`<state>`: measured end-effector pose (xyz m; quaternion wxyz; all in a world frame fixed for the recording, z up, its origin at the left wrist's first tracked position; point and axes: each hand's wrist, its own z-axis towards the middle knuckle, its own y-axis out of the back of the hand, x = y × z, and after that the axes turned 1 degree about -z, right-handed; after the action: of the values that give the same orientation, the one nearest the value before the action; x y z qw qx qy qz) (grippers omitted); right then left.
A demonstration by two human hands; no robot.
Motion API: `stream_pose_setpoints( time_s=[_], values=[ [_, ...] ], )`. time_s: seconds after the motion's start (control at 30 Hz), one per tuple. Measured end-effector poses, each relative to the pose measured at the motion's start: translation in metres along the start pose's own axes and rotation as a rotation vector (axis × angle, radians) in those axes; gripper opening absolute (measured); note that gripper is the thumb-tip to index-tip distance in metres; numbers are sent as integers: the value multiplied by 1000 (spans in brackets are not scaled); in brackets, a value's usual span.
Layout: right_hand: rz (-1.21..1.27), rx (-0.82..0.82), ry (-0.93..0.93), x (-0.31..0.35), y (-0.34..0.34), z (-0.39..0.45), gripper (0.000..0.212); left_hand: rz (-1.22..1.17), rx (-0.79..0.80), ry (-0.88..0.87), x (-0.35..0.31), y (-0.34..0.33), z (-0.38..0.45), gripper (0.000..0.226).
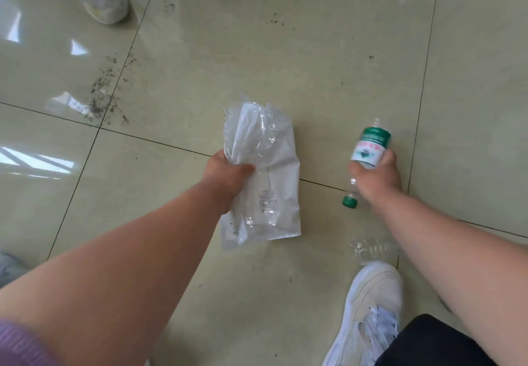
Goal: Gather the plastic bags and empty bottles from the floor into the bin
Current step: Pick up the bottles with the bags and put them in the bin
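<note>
Left hand (225, 177) grips plastic bag (265, 174) | right hand (377, 178) grips bottle (368, 151)

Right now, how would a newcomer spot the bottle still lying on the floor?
Find the white shoe at the lower right. Just beyond its toe, under the right forearm, lies a clear bottle. Unlike the bottle in the right hand, it shows no green label.

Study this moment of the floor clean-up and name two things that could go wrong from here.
1. A second clear bottle lies just ahead of the white shoe; a step forward could land on it, and it might roll underfoot.
2. The left hand holds the plastic bags at one edge only, so a loose bag could slip out.
The right hand looks firm around the green-labelled bottle. No bin is in view.
</note>
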<state>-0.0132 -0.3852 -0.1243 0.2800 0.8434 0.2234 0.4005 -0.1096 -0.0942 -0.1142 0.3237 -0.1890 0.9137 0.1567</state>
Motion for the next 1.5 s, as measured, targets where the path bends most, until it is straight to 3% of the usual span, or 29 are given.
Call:
stream_pose_setpoints(
  time_s=[0.1,0.17,0.23,0.3,0.4,0.5,0.53,0.6,0.67,0.73,0.77,0.87,0.97,1.07,1.13,1.23,1.3,1.4,1.5],
  values=[
    [34,277,250,46,-31,-40,91,-5,5,-17,-5,-3,-1,26],
    [-27,390,353,69,-53,-69,93,-91,99,3,-10,-7,-3,21],
    [-38,434,342,81,-68,-93,80,-243,284,72,-18,-9,-10,35],
    [13,467,298,82,-78,-108,52,-274,402,60,-18,-9,-13,57],
    [11,551,283,77,-85,-114,19,-197,323,-53,-7,-4,-13,61],
    [-41,679,293,74,-61,-89,26,-95,263,-89,1,4,-7,59],
    [-215,651,382,72,-45,-74,24,-44,261,-98,2,6,-4,57],
    [-826,635,539,58,-6,-38,32,12,249,-107,2,10,1,55],
    [-1411,755,423,33,33,-18,65,-6,226,-94,3,10,4,52],
    [-1724,818,346,-8,59,-15,94,-11,224,-81,4,10,5,53],
    [-1767,827,377,-31,68,-17,97,-6,225,-73,5,9,5,54],
    [-1602,740,497,-79,78,-24,72,-7,190,-42,12,7,5,58],
    [-1101,529,352,-63,65,-13,56,-19,164,-69,12,5,3,54],
    [-362,429,226,8,39,-19,80,-27,170,-126,2,0,-3,60],
    [-86,464,246,57,17,-40,89,-95,237,-141,-13,-11,-12,65],
    [11,368,351,104,-7,-78,81,-220,398,-162,-40,-29,-31,63],
    [74,332,326,126,-7,-94,87,-293,438,-183,-60,-29,-42,61],
    [241,465,242,162,26,-101,91,-346,502,-222,-92,-18,-61,51],
    [307,590,287,186,86,-105,101,-355,604,-296,-134,-21,-96,53]
  ],
)
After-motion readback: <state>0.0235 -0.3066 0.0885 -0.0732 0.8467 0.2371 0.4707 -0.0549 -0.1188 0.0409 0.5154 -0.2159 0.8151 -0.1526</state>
